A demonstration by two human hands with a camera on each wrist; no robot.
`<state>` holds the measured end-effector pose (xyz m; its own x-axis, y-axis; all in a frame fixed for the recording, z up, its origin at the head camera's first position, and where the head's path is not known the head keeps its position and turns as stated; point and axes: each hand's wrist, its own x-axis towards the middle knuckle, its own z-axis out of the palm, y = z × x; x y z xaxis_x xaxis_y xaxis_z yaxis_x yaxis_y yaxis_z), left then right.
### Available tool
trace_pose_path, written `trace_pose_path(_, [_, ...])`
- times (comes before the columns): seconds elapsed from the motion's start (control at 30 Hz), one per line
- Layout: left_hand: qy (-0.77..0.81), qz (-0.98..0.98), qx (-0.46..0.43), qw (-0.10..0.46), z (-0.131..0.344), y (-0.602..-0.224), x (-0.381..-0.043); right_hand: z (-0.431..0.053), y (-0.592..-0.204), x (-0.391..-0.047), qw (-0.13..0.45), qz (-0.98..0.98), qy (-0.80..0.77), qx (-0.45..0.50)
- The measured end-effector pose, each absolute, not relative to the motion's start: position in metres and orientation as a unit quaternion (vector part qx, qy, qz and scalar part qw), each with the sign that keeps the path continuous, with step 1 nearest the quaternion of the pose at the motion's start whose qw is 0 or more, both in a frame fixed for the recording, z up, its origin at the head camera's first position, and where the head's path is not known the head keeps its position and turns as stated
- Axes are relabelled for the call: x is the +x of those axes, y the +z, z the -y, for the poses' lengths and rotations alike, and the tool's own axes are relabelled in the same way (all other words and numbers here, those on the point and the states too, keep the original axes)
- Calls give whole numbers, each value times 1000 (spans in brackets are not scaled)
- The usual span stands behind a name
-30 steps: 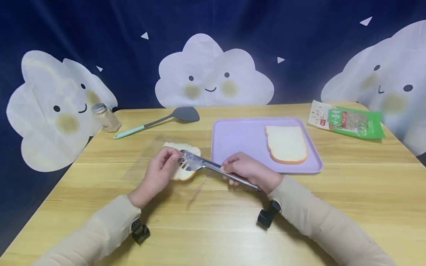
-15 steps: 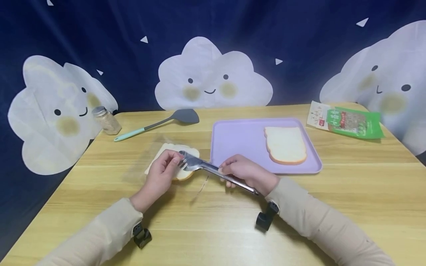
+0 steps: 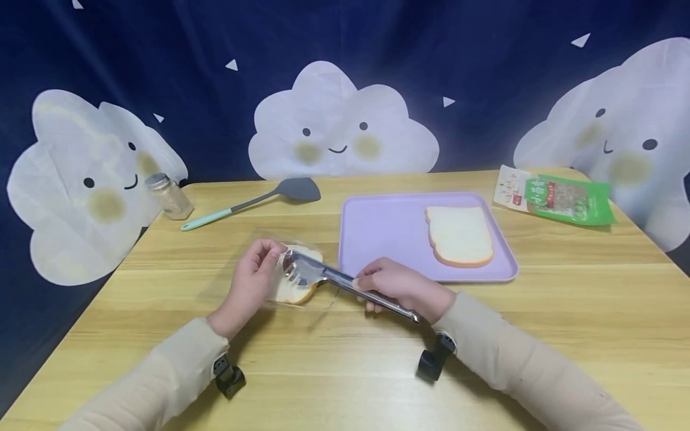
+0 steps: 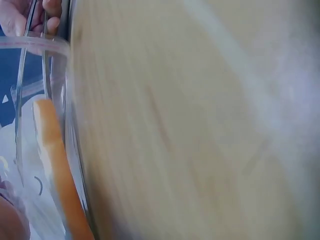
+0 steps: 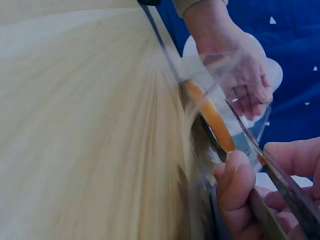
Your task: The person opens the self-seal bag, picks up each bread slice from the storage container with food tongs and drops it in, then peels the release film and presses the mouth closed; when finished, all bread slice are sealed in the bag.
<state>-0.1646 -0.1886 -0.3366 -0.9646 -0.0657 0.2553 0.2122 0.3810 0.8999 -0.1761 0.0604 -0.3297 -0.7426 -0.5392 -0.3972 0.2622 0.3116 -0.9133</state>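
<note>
My left hand pinches the upper edge of a clear zip bag, best seen in the left wrist view. A bread slice with a brown crust lies inside the bag, partly behind that hand. Metal tongs are gripped by my right hand, thumb on top and fingers below. Their arms reach through the bag's mouth; in the head view the slotted upper head is over the slice. Both wrist views have one arm on each side of the slice. How firmly they squeeze it I cannot tell.
A lilac tray with another bread slice lies right of the bag. Behind are a spatula and a lidded spice jar. A green-and-white spice packet lies at the far right.
My left hand has shifted slightly left. The bagged slice now shows further toward the front, right of that hand. The tongs' head has moved slightly left and nearer, still in my right hand.
</note>
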Motion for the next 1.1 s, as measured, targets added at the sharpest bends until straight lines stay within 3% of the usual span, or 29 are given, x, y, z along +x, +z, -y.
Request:
trace_pose_path(0.27, [-567, 807, -74, 147, 183, -335, -165, -70, -327, -177, 335, -741, -575, -93])
trace_pose_path(0.53, [-581, 796, -119, 122, 167, -340, -160, -62, -327, -174, 325, -729, -598, -71])
trace_pose_path(1.1, [-601, 789, -59, 112, 161, -339, -154, -35, -335, -169, 310, -740, -591, -85])
